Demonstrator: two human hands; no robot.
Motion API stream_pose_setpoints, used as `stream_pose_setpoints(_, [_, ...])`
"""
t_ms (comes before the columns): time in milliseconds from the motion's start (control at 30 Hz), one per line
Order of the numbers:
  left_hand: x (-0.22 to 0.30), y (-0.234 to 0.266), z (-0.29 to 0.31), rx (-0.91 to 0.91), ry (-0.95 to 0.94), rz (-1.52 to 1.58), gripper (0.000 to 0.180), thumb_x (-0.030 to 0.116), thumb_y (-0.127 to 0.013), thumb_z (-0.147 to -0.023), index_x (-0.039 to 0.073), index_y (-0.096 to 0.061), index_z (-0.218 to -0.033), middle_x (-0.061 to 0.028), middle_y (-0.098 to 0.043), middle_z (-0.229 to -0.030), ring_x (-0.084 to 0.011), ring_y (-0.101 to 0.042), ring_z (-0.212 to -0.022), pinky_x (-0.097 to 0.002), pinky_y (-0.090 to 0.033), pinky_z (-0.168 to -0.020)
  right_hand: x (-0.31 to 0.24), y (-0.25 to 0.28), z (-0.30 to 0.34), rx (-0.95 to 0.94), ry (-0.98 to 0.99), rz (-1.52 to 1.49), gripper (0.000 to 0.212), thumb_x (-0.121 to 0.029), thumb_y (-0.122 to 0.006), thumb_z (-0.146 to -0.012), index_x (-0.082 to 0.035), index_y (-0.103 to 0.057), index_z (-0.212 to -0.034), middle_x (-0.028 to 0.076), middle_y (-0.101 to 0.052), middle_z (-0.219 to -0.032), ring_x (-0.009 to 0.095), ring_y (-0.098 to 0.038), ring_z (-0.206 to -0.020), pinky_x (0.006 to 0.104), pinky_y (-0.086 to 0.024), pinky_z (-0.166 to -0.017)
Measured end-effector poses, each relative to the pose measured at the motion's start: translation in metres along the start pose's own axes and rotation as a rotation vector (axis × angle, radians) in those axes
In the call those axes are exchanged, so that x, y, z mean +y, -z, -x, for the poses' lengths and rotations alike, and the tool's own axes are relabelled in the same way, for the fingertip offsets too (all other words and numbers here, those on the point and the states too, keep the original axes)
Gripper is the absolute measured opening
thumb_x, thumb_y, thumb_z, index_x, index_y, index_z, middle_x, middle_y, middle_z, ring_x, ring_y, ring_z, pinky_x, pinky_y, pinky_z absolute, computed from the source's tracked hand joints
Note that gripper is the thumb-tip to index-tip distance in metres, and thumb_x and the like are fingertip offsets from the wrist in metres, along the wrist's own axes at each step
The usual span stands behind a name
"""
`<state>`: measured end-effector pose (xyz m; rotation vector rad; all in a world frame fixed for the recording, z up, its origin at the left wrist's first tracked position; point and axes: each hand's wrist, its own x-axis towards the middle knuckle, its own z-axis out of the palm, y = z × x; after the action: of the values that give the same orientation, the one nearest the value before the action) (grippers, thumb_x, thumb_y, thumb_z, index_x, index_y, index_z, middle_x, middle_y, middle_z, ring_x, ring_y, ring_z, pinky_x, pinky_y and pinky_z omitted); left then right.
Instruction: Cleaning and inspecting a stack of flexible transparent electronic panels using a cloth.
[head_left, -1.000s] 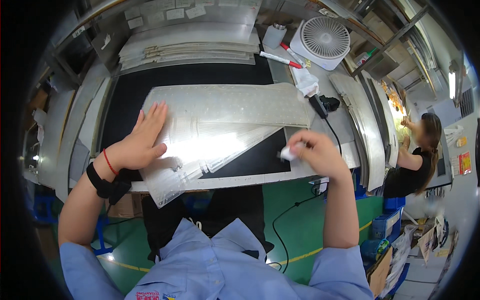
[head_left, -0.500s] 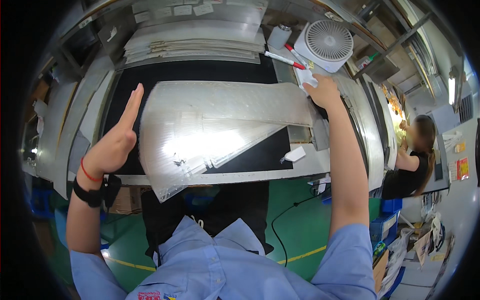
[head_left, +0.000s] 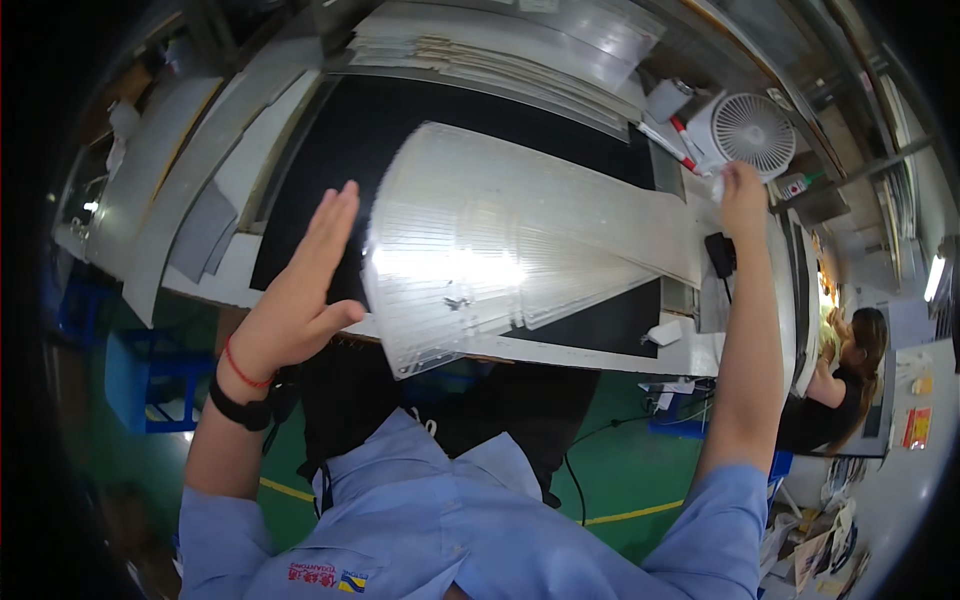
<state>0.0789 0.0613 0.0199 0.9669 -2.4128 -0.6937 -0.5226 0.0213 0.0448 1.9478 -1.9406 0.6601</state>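
Fanned-out clear plastic sheets (head_left: 560,215) lie on a black mat (head_left: 340,150), their wide end toward my left and overhanging the table's near edge. A bright glare covers their middle. My left hand (head_left: 305,300) is beside that wide end, fingers stretched and thumb apart, holding nothing. At the far right, beyond the narrow end of the sheets, my right hand (head_left: 744,205) pinches a crumpled white cloth or tissue (head_left: 712,184); which of the two it is I cannot tell. A small white tag (head_left: 664,333) lies at the mat's near right corner.
Behind the mat lies a stack of flat sheets (head_left: 480,58). A white fan (head_left: 752,135), a bottle (head_left: 668,99) and red-and-white markers (head_left: 668,146) stand or lie at the back right. Another person (head_left: 845,375) sits at the right. A blue stool (head_left: 155,375) is at the left.
The whole view has shifted and tilted, so the table appears turned. My right hand has the white cloth or tissue closer in its fingers. My left hand's thumb now stands away from its fingers.
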Motion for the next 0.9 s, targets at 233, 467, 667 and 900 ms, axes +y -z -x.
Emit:
stream_pose_setpoints(233, [0.002, -0.006, -0.023, -0.102, -0.017, -0.355, 0.071, 0.042, -0.049, -0.100, -0.001, -0.030, -0.154, -0.0206, -0.026, -0.162, -0.0363, -0.021, -0.152, -0.0471, -0.016, -0.123, -0.192, -0.016, -0.023, 0.106, 0.194, -0.335, 0.016, -0.006, -0.070, -0.086, -0.003, -0.067, -0.101, 0.016, -0.068, -0.097, 0.034, -0.067, -0.092, 0.0398, -0.052, -0.083])
stream_pose_setpoints(467, [0.000, -0.021, -0.024, -0.089, -0.028, -0.427, 0.060, 0.027, -0.050, -0.098, 0.000, -0.037, -0.151, -0.0191, -0.034, -0.159, -0.0332, -0.030, -0.148, -0.0488, -0.020, -0.121, -0.290, -0.039, 0.019, -0.325, 0.234, -0.366, 0.020, -0.001, -0.065, -0.085, -0.002, -0.072, -0.104, 0.020, -0.066, -0.107, 0.037, -0.063, -0.099, 0.0422, -0.050, -0.088])
stream_pose_setpoints(667, [0.001, -0.021, -0.022, -0.027, -0.060, -0.375, 0.059, 0.024, -0.054, -0.095, -0.001, -0.040, -0.147, -0.0201, -0.037, -0.156, -0.0359, -0.034, -0.145, -0.0495, -0.024, -0.120, -0.319, 0.048, 0.106, -0.783, 0.489, -0.722, 0.043, 0.013, -0.056, -0.073, -0.005, -0.071, -0.109, 0.018, -0.064, -0.110, 0.037, -0.062, -0.105, 0.0429, -0.052, -0.092])
stream_pose_setpoints(900, [-0.002, -0.026, -0.027, -0.050, -0.078, -0.429, 0.061, 0.024, -0.054, -0.094, -0.002, -0.039, -0.147, -0.0204, -0.037, -0.155, -0.0361, -0.035, -0.144, -0.0503, -0.026, -0.119, -0.315, -0.025, 0.045, -0.162, 0.274, -0.624, 0.028, 0.009, -0.056, -0.077, -0.001, -0.068, -0.100, 0.015, -0.065, -0.098, 0.035, -0.064, -0.091, 0.0419, -0.051, -0.080])
